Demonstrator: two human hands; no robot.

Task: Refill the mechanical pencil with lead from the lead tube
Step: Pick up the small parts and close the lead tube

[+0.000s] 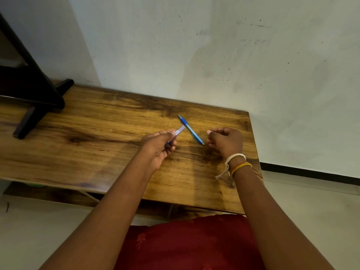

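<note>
A blue mechanical pencil (190, 129) lies slanted on the wooden table (97, 133), its tip pointing to the far left. My left hand (159, 147) holds a small purple lead tube (180, 130) between thumb and fingers, the tube's end sticking out toward the pencil. My right hand (227, 142) hovers just right of the pencil's near end with its fingers curled inward. Whether it pinches anything small between thumb and forefinger is too fine to see.
A dark stand with splayed legs (37, 106) occupies the table's far left. The wall rises directly behind the table. The table's right edge lies close beside my right wrist, which wears thread bands (236, 164). My red garment (185, 244) is below the near edge.
</note>
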